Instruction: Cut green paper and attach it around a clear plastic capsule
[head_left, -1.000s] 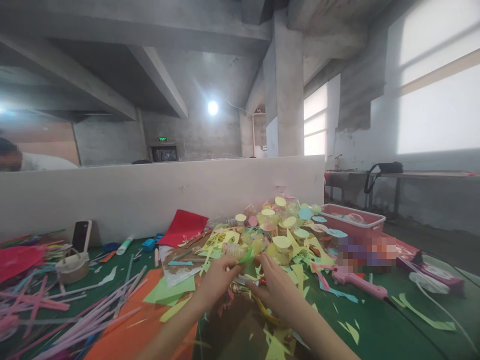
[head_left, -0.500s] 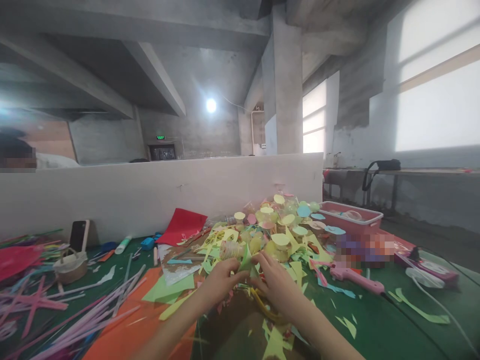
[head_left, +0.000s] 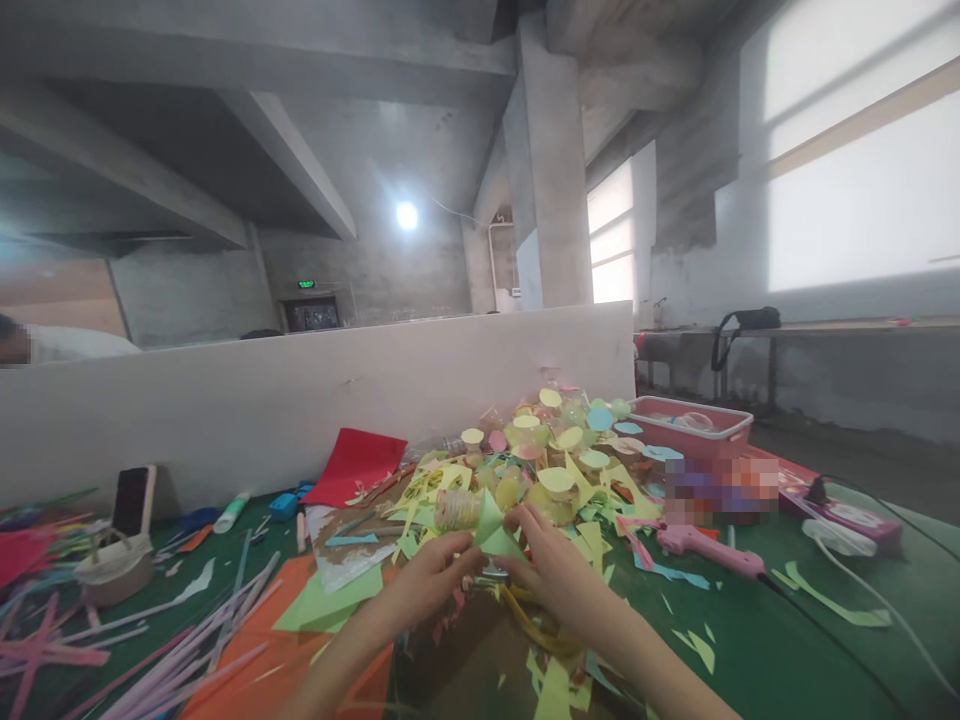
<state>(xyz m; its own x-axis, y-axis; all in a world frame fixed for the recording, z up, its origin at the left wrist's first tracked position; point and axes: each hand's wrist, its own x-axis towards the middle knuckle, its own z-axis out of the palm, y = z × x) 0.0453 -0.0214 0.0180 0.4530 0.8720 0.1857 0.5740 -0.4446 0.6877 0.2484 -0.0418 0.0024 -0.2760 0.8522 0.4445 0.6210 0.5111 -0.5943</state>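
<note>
My left hand [head_left: 427, 580] and my right hand [head_left: 551, 572] meet over the table's middle, both pinching a small light-green paper piece [head_left: 491, 523] folded to a point. Their fingers are closed on its lower edges. Just behind it lies a small clear bottle wound with string [head_left: 456, 508], in front of a heap of small cups capped with coloured paper discs [head_left: 559, 445]. Yellow and green paper scraps [head_left: 551, 685] lie under and around my wrists.
A pink glue gun [head_left: 709, 548] lies to the right, with a pink tray [head_left: 694, 425] behind it. Orange paper [head_left: 281, 650], coloured straws [head_left: 150, 665], a phone [head_left: 133, 500] and a small basket [head_left: 109, 570] lie left. A white partition [head_left: 300, 400] closes the table's far side.
Both hands have lifted the green paper piece slightly and it now stands up as a clearer pointed fold. The view has shifted a little to the right.
</note>
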